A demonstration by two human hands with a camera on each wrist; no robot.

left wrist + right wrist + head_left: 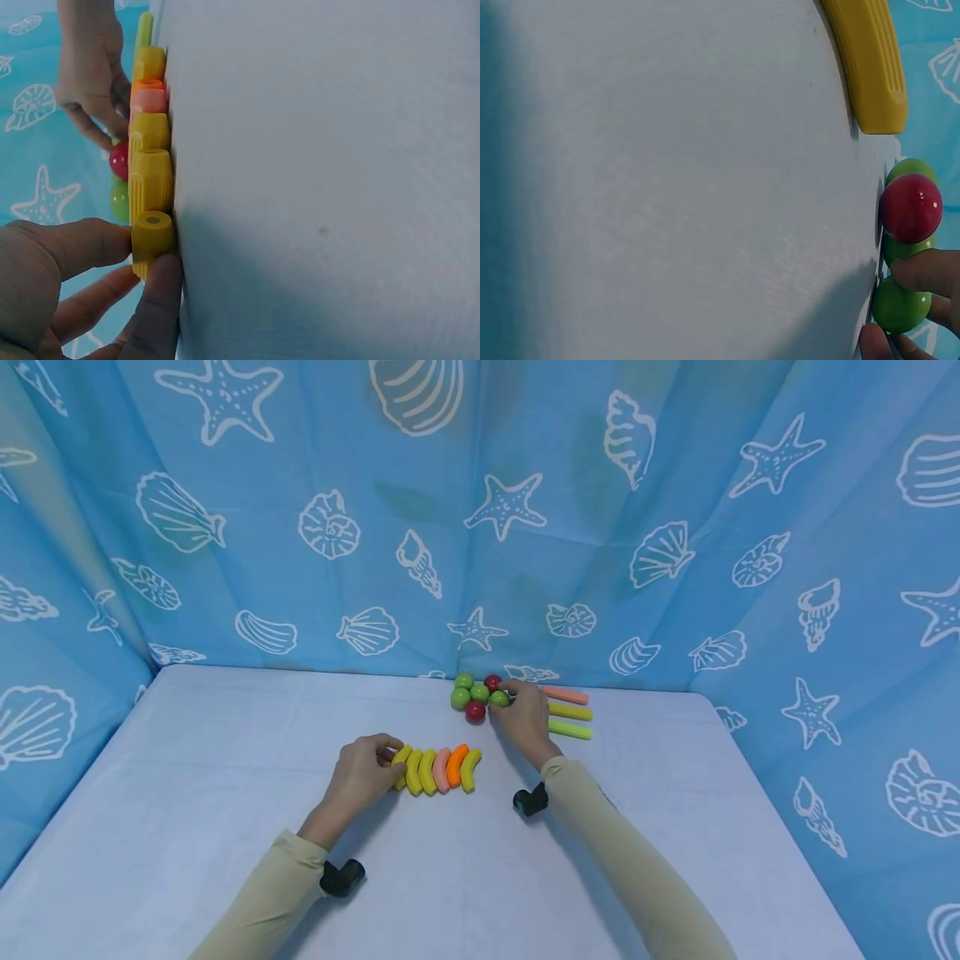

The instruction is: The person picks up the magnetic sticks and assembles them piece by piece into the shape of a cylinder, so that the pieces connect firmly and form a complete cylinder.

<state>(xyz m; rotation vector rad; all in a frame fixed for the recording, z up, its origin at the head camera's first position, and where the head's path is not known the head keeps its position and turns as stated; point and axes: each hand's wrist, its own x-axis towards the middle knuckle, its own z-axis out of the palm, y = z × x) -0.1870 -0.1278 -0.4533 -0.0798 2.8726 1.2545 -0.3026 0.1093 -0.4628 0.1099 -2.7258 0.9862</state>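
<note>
My left hand [363, 774] pinches the leftmost yellow toy banana [401, 766] between thumb and fingers; in the left wrist view this banana [153, 238] stands end-on to the camera. To its right, in a row, lie more yellow bananas [414, 772], a pink one [442, 770], an orange one [457, 766] and another yellow one [470, 771]. Farther back, my right hand [527, 718] grips a green ball [499, 698] at the right side of a cluster. In the right wrist view, fingers lie around that ball [901, 306], beside a red ball [911, 208].
Other green balls [461, 698] and red balls [476, 712] sit together near the table's back edge. Right of them lie an orange-pink stick [566, 695], a yellow stick [572, 712] and a light green stick [571, 729]. A blue seashell curtain [465, 568] hangs behind the white table [247, 735].
</note>
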